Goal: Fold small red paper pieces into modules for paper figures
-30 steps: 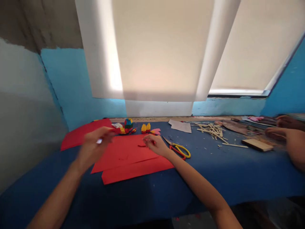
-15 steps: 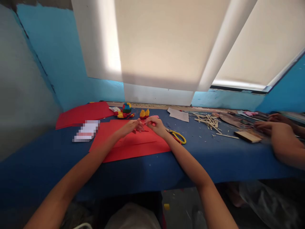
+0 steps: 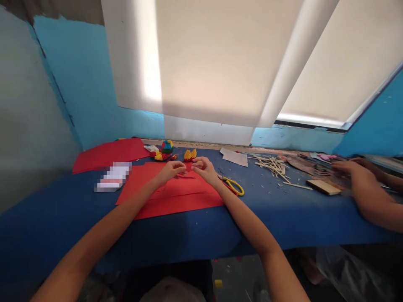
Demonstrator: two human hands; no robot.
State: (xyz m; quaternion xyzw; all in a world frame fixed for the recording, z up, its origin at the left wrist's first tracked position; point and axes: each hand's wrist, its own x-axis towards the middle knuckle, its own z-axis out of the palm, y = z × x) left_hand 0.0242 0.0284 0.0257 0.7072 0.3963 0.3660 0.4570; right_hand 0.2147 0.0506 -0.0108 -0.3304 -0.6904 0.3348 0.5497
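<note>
My left hand [image 3: 173, 171] and my right hand [image 3: 205, 171] are close together above a stack of red paper sheets [image 3: 176, 205]. Both have thumb and fingers drawn together in a pinch, fingertips almost meeting. Whatever sits between the fingertips is too small to make out. Just below them shows a narrow red paper piece [image 3: 187, 176]; whether it is held or lies on the sheets I cannot tell. Scissors [image 3: 234, 186] with yellow and red handles rest beside my right wrist. Behind my hands stands a small yellow-and-red folded-paper piece [image 3: 189, 155].
More red sheets [image 3: 110, 154] lie at the left, behind a blurred white packet [image 3: 113, 177]. A multicoloured folded-paper figure [image 3: 166, 151] stands at the back. Rightward are grey paper [image 3: 233, 157], thin wooden sticks [image 3: 272, 165], a wooden block [image 3: 324, 187] and another person's hands [image 3: 349, 167].
My hands have shifted slightly; the left hand's fingers, stretched out before, are now curled into a pinch. The view has tilted a little, and the other person's arm has moved slightly.
</note>
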